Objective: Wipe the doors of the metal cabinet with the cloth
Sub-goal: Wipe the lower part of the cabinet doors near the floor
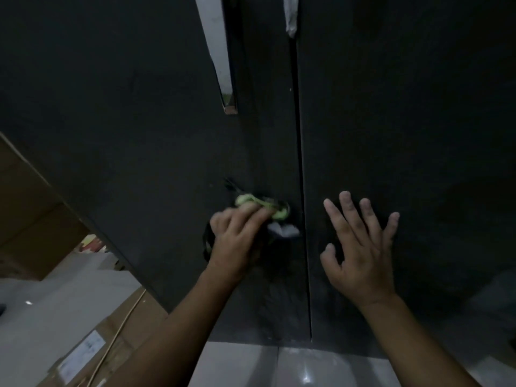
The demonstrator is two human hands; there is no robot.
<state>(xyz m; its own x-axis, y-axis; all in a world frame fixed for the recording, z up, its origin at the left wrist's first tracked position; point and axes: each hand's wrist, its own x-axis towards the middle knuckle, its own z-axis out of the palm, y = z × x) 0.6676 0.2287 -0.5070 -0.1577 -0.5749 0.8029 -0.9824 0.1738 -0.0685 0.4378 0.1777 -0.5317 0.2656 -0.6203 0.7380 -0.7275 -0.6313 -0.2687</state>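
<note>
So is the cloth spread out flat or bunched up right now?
Bunched up. The cloth is a crumpled wad under the left hand, green folds and a white corner poking out, against the left door.

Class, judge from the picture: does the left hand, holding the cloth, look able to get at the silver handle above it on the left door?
Probably yes. Only bare left door lies between the left hand with its cloth and the silver handle; the right hand is clear of that path.
</note>
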